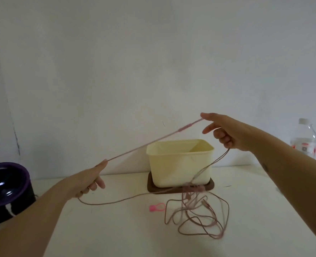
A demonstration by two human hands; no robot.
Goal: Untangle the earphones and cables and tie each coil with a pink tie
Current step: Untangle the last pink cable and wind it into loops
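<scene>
Head view: we stretch a thin pink earphone cable (pixel 144 145) taut. It slants from our left hand (pixel 90 179), pinching it left of the cream plastic box (pixel 179 164), up to our right hand (pixel 225 132), pinching it above the box. Slack drops to the limp tangle (pixel 196 212) in front of the box. A rubbery looped pink tie (pixel 156 207) lies front-left, nearer the left hand.

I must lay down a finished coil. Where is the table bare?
Bare table: the near strip between the purple bowl and the pink tie, and the right side between the pink cable and the bottle. Crowded: before the cream box, where the pink cable lies tangled.
</scene>
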